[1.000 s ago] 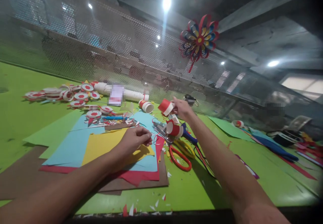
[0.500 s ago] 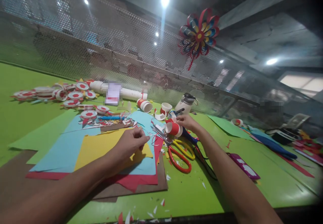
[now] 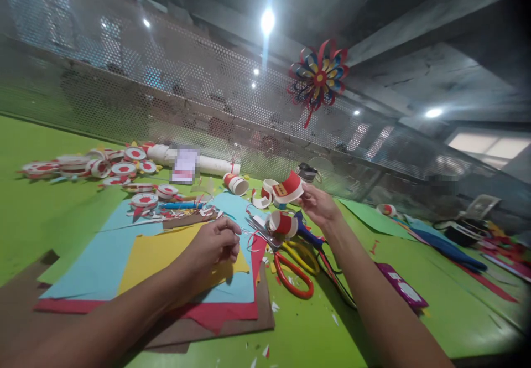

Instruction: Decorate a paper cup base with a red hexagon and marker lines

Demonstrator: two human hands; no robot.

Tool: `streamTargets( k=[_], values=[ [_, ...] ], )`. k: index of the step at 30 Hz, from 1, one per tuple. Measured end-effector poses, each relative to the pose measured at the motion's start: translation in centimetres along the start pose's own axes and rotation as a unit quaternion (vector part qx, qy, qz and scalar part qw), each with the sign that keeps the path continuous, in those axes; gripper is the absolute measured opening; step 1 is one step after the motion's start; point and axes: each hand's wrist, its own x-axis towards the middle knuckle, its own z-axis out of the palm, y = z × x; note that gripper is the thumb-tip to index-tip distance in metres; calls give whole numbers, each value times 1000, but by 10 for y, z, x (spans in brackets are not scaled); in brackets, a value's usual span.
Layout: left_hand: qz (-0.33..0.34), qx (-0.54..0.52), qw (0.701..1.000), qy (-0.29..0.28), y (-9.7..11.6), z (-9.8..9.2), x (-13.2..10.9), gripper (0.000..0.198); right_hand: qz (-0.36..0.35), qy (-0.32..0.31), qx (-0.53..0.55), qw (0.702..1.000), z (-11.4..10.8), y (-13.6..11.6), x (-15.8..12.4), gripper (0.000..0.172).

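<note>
My right hand (image 3: pixel 321 205) is closed on a curved piece of cut paper cup (image 3: pixel 289 187), red outside with a white edge, held up above the table. Just below it a red and white paper cup ring (image 3: pixel 286 224) lies on its side by the blades of the red-handled scissors (image 3: pixel 293 275). Yellow-handled scissors (image 3: pixel 305 258) lie beside these. My left hand (image 3: pixel 219 242) rests over the yellow paper (image 3: pixel 161 257), its fingers curled in; whatever they hold, if anything, is hidden. Light blue paper (image 3: pixel 95 263) shows under the yellow sheet.
Red and white paper discs (image 3: pixel 123 170) are heaped at the left. A white tube (image 3: pixel 215 164), a cut cup (image 3: pixel 235 184) and a dark-lidded bottle (image 3: pixel 307 172) stand or lie along the mesh panel (image 3: pixel 249 116). A purple case (image 3: pixel 401 286) lies at the right.
My right hand has lifted the curved cup piece up from beside the cup ring. The left hand stays over the yellow paper, fingers still curled. The view has tilted up slightly.
</note>
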Motion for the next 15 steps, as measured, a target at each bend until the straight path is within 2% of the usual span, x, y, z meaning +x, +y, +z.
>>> streamTargets(
  k=[5, 11, 15],
  values=[
    [-28, -21, 999, -37, 2, -1, 0, 11, 62, -33, 78, 994, 25, -5, -31, 15],
    [-37, 5, 999, -12, 6, -2, -2, 7, 113, -52, 123, 985, 47, -5, -50, 4],
    [-41, 16, 999, 3, 10, -2, -2, 8, 131, -60, 128, 981, 54, -2, -55, 7]
  ],
)
